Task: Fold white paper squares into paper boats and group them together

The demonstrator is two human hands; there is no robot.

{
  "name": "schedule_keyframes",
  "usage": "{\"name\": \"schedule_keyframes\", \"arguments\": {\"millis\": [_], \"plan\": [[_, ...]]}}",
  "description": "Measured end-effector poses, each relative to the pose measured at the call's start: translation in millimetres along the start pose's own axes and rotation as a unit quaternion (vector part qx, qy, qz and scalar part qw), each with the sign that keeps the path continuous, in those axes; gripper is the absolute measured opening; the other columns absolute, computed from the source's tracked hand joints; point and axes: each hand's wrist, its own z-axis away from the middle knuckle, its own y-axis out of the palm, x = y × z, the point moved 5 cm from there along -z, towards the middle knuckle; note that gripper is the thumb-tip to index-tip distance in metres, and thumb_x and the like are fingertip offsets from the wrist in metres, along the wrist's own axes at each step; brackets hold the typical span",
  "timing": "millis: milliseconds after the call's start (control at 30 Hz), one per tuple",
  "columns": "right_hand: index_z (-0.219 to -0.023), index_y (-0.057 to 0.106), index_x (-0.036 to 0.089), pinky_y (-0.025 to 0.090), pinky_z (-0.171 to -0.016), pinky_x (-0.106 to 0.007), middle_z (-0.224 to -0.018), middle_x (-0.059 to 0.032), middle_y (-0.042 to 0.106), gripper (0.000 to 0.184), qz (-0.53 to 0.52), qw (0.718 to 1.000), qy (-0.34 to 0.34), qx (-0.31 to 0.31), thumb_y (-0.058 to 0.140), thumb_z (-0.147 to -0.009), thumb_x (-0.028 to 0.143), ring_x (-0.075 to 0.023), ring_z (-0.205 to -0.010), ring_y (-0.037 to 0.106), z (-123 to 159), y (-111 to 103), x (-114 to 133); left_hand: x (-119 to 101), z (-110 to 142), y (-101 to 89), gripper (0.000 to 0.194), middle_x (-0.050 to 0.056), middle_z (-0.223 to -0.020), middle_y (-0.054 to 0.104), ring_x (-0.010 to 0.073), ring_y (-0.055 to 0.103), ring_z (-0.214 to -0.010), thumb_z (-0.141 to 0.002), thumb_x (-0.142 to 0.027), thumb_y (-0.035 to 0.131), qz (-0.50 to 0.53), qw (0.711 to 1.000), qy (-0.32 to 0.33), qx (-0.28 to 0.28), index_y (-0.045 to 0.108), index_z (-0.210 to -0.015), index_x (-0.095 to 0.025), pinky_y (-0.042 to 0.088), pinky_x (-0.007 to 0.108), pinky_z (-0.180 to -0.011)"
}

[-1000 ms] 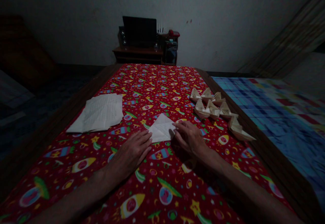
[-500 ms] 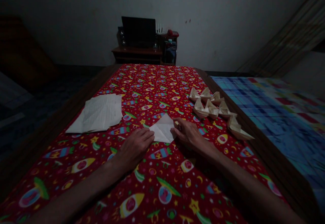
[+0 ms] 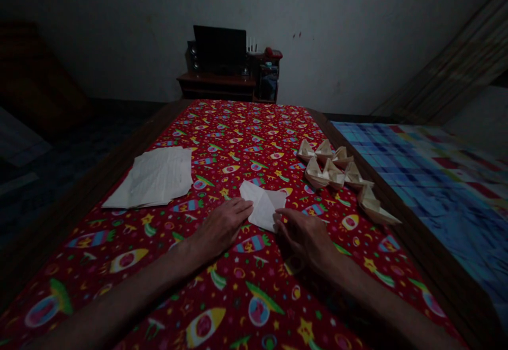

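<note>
A small folded white sheet of paper [image 3: 263,202] lies on the red patterned cloth between my two hands. My left hand [image 3: 227,222] has its fingertips closed on the sheet's left edge. At the lower right corner, my right hand [image 3: 307,235] pinches the paper between thumb and fingers. Off to the right stand several folded paper boats [image 3: 327,173] in loose rows. To the left lies a stack of paper sheets [image 3: 159,178].
The red cloth [image 3: 222,128] covers a table with a dark wooden border [image 3: 448,265]. Beyond its far end, a desk [image 3: 216,81] holds a monitor [image 3: 220,46] and a red telephone [image 3: 273,53]. A blue checked cover [image 3: 381,146] lies at the right.
The folded paper has turned, so its point now lies to the upper left. My right hand has moved down to its lower right corner, and my left hand has shifted slightly right.
</note>
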Motion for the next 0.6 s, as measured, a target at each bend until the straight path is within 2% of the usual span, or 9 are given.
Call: {"name": "schedule_keyframes", "arguments": {"millis": [67, 133, 200, 367, 500, 600], "plan": [[-0.099, 0.062, 0.016, 0.039, -0.054, -0.025, -0.077, -0.0071, 0.065, 0.022, 0.099, 0.992, -0.082, -0.01, 0.044, -0.092, 0.026, -0.0146, -0.062, 0.056, 0.4, -3.8, 12.1, -6.5, 9.4, 2.8, 0.037, 0.009, -0.128, 0.054, 0.0202, 0.046, -0.12, -0.088, -0.007, 0.042, 0.016, 1.0, -0.005, -0.005, 0.05, -0.124, -0.013, 0.041, 0.038, -0.103], [-0.102, 0.061, 0.016, 0.041, -0.061, -0.029, -0.087, -0.0103, 0.065, 0.021, 0.161, 0.974, -0.156, 0.006, 0.047, -0.091, 0.028, -0.0183, -0.073, 0.056, -3.1, 0.3, 22.9, -8.9, 14.2, 5.0, 0.036, 0.009, -0.131, 0.053, 0.0204, 0.044, -0.124, -0.09, -0.011, 0.042, 0.023, 1.0, -0.012, -0.009, 0.05, -0.125, -0.013, 0.039, 0.039, -0.105], [-0.105, 0.059, 0.017, 0.042, -0.072, -0.034, -0.101, -0.0116, 0.063, 0.022, 0.18, 0.964, -0.19, 0.046, 0.052, -0.089, 0.029, -0.0222, -0.089, 0.054, -8.8, 8.3, 28.1, -8.6, 15.1, 6.3, 0.036, 0.009, -0.131, 0.053, 0.0197, 0.044, -0.125, -0.091, -0.012, 0.042, 0.025, 0.999, -0.019, -0.013, 0.051, -0.125, -0.014, 0.038, 0.041, -0.106], [-0.104, 0.058, 0.016, 0.039, -0.086, -0.041, -0.1, -0.0103, 0.063, 0.018, 0.203, 0.947, -0.205, 0.137, 0.05, -0.088, 0.018, -0.0229, -0.094, 0.053, -16.0, 18.0, 25.0, -6.1, 14.5, 6.6, 0.035, 0.008, -0.13, 0.055, 0.0184, 0.047, -0.124, -0.09, -0.012, 0.043, 0.021, 0.999, -0.035, -0.031, 0.052, -0.124, -0.014, 0.037, 0.042, -0.106], [-0.103, 0.06, 0.016, 0.039, -0.089, -0.04, -0.096, -0.0103, 0.066, 0.02, 0.167, 0.953, -0.218, 0.131, 0.047, -0.088, 0.013, -0.0214, -0.095, 0.057, -15.9, 10.9, 19.3, -6.1, 16.9, 7.0, 0.036, 0.009, -0.129, 0.056, 0.019, 0.047, -0.124, -0.089, -0.012, 0.043, 0.023, 0.998, -0.028, -0.042, 0.052, -0.124, -0.014, 0.038, 0.042, -0.105], [-0.094, 0.065, 0.018, 0.043, -0.08, -0.033, -0.089, -0.0078, 0.068, 0.017, 0.039, 0.976, -0.185, 0.11, 0.048, -0.09, 0.018, -0.0177, -0.086, 0.06, -22.1, 6.8, 8.2, -6.9, 18.4, 7.3, 0.037, 0.01, -0.13, 0.055, 0.0195, 0.047, -0.124, -0.089, -0.012, 0.043, 0.025, 0.998, -0.022, -0.047, 0.052, -0.124, -0.014, 0.039, 0.042, -0.105]]}}
